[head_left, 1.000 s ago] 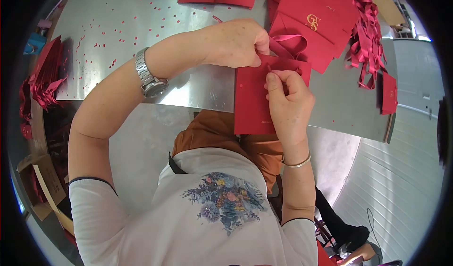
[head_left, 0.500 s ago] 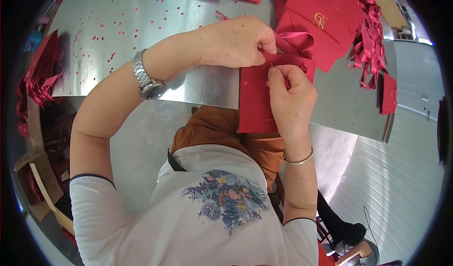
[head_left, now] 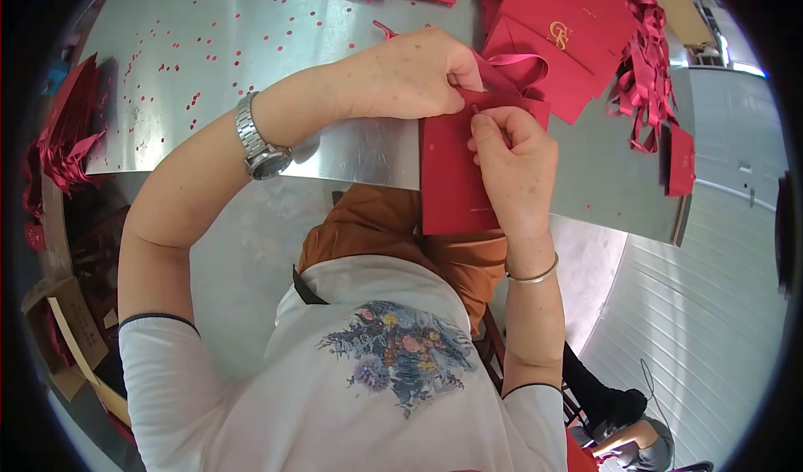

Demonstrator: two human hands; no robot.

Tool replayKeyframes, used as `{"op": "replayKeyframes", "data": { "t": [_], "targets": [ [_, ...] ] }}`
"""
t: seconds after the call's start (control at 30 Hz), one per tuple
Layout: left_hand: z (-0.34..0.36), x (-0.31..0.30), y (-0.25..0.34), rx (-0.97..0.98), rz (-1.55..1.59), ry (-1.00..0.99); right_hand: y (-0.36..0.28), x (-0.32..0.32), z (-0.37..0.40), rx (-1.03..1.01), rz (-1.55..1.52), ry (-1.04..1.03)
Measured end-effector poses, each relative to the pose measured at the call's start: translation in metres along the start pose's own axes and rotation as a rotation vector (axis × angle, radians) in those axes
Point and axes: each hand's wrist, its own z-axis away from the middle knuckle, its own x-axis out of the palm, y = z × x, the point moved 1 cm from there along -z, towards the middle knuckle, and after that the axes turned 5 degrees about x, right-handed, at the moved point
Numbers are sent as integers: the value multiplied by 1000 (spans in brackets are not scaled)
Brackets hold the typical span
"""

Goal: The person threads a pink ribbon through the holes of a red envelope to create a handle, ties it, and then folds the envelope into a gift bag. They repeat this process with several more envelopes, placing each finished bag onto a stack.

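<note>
A red paper gift bag (head_left: 456, 171) leans over the table's front edge, partly across my lap, with a few faint gold marks near its base. My left hand (head_left: 418, 74), wearing a wristwatch, is closed at the bag's top edge; its fingertips are partly hidden there. My right hand (head_left: 520, 166) pinches a thin bit of red ribbon at the front of the bag, just below the top edge. Behind both hands a loop of red satin ribbon (head_left: 531, 70) rises from the bag's mouth. Another ribbon end (head_left: 385, 28) sticks out past my left knuckles.
Red bags with a gold monogram (head_left: 560, 37) pile up behind my right hand. A bundle of red ribbons (head_left: 648, 62) hangs to the right. Small red paper dots scatter over the metal table (head_left: 276, 53). More bags (head_left: 71, 120) stand far left, above an open cardboard box (head_left: 79, 325).
My right hand has shifted slightly up and left, still pinching at the bag's front. My left hand stays at the top edge. The whole view has moved a little.
</note>
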Motion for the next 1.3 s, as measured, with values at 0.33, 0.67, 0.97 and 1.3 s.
{"op": "replayKeyframes", "data": {
  "t": [0.33,0.67,0.97,1.3],
  "targets": [
    [5,12,-5,105,-80,114,-18,-4,-9,78,189,-35],
    [2,6,-2,65,-187,9,-1,-7,4,-162,169,31],
    [-5,0,11,-56,-195,-153,5,-7,5,-224,145,68],
    [-2,1,7,-106,-89,-51,6,-1,6,-126,-2,26]
  ]
}}
